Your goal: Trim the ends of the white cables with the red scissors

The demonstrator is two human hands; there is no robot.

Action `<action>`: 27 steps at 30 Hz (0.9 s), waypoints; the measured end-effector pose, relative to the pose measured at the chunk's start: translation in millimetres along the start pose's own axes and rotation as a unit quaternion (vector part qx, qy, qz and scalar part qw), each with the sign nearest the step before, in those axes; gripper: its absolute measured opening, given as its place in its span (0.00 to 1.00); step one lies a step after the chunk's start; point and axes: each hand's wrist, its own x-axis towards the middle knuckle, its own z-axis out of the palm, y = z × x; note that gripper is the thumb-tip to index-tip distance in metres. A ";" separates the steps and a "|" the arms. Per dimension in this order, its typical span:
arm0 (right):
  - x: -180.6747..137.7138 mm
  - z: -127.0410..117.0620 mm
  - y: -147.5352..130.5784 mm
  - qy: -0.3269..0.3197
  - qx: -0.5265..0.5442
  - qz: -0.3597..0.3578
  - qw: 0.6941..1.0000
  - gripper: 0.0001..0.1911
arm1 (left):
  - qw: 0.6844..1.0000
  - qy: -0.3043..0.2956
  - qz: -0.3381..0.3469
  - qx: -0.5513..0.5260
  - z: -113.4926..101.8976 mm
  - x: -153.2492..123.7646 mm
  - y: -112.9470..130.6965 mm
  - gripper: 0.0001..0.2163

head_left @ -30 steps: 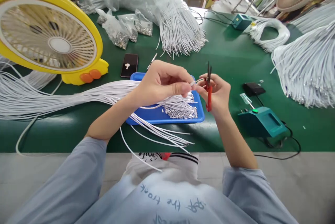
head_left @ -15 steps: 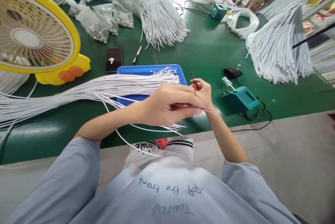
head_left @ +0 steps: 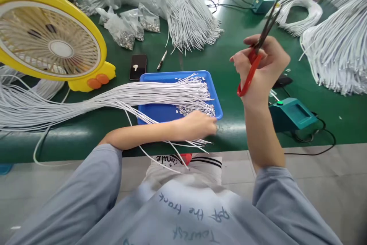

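Observation:
My right hand (head_left: pixel 262 71) is raised above the green table (head_left: pixel 235 50), closed around red-handled pliers (head_left: pixel 252 63) whose dark jaws point up and away. My left hand (head_left: pixel 197 124) rests low at the table's near edge, fingers curled on thin white cords (head_left: pixel 183 145) that hang over the edge. A long bundle of white cords (head_left: pixel 129 96) runs from the left across a blue tray (head_left: pixel 172 111). Small silver metal tips (head_left: pixel 197 110) lie heaped in the tray's front right corner, just beyond my left fingers.
A yellow fan (head_left: pixel 54 46) stands at the left. A black phone (head_left: pixel 138 66), a pen (head_left: pixel 162 60) and bags of metal parts (head_left: pixel 129 27) lie behind the tray. A teal device (head_left: pixel 292 113) with a black cable sits right. Big cord bundles (head_left: pixel 338 50) fill the back and right.
My right hand has lifted up and to the right with the pliers. My left hand has dropped from in front of the tray to the cords at the table's near edge.

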 end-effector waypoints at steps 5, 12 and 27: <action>11.2 10.0 -28.3 0.019 0.022 -0.019 0.999 0.09 | 0.964 -0.069 -0.240 0.088 -6.2 7.2 -67.0 0.14; 7.9 10.1 -28.1 0.005 -0.001 0.007 1.000 0.11 | 0.974 -0.088 -0.197 0.065 10.7 4.2 -95.1 0.14; 18.5 2.2 5.0 0.029 0.058 0.033 0.997 0.07 | 0.846 0.144 -0.159 -0.488 -54.0 -6.1 -82.8 0.13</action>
